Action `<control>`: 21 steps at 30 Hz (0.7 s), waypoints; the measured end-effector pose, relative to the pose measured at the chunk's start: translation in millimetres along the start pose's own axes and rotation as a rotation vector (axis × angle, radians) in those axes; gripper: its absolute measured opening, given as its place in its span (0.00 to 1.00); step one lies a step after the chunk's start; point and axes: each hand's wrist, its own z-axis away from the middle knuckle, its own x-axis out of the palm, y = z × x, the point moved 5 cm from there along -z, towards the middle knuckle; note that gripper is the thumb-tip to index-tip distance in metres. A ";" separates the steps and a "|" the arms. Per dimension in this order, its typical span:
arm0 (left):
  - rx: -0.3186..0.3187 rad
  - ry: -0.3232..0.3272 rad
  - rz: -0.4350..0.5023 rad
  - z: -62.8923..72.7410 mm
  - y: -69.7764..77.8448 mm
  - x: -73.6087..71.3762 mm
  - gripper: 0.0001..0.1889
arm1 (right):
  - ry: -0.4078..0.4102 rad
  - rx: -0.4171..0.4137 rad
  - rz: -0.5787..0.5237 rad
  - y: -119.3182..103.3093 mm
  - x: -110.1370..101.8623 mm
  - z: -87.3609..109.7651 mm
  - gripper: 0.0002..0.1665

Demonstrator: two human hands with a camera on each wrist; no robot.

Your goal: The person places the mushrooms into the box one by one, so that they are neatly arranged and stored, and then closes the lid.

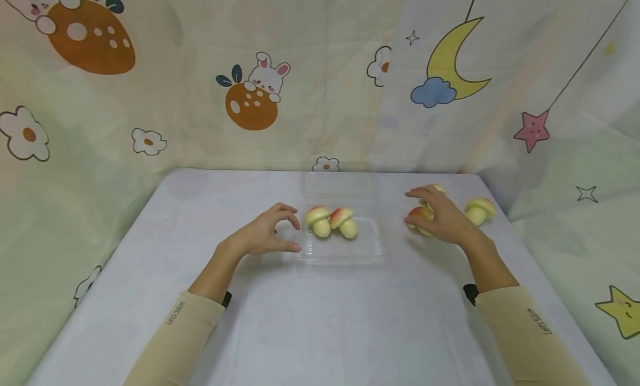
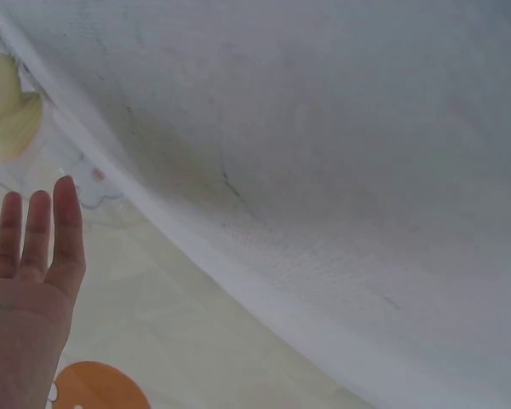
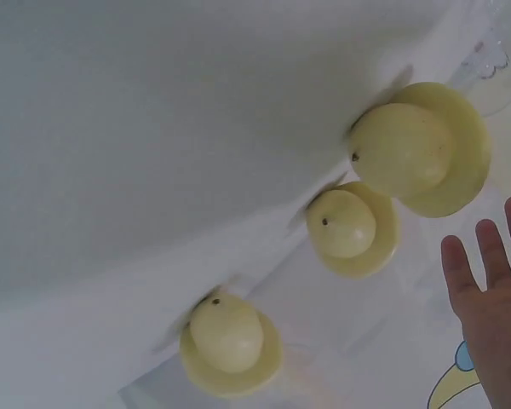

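**Mushrooms (image 1: 344, 224): 2 in the clear box (image 1: 370, 239), 3 at the right of the table (image 1: 340, 330)**

The right hand (image 1: 442, 218) arches over the leftmost loose mushroom (image 1: 420, 214), thumb at its near side and forefinger reaching past it. The right wrist view shows 3 straight fingers apart from the mushrooms; the thumb is out of that view, and no firm hold shows. The wide spread probably gives the round cap room between thumb and finger.

The left hand (image 1: 265, 230) makes a broad C at the box's left wall, with nothing in its grasp. Whether the fingertips touch the plastic I cannot tell; the placing would suit keeping a light box from sliding.

The lid (image 1: 340, 186) lies back on the far side, so the base can be reached from above. Inside, 2 mushrooms lie side by side towards the left, caps far and stems near, which leaves space to their right.

Of the other loose mushrooms, 1 (image 1: 438, 188) peeps out beyond the right hand and 1 (image 1: 480, 210) lies farther right. Their spacing likely lets fingers get round each singly.

Farther out, beige sleeves (image 1: 175, 341) cover the forearms, and a patterned cloth (image 1: 320, 19) hangs beyond the table's far edge.
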 end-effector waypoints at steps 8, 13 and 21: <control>-0.010 -0.009 0.011 0.1 1.4 0.2 0.27 | -0.021 0.041 0.018 16.6 -0.7 12.6 0.36; -0.013 -0.001 0.020 1.5 2.1 -0.3 0.26 | -0.029 0.058 0.013 24.2 -0.1 17.6 0.37; -0.018 -0.003 0.024 0.6 0.7 0.7 0.26 | -0.059 0.104 -0.007 30.8 0.2 22.4 0.38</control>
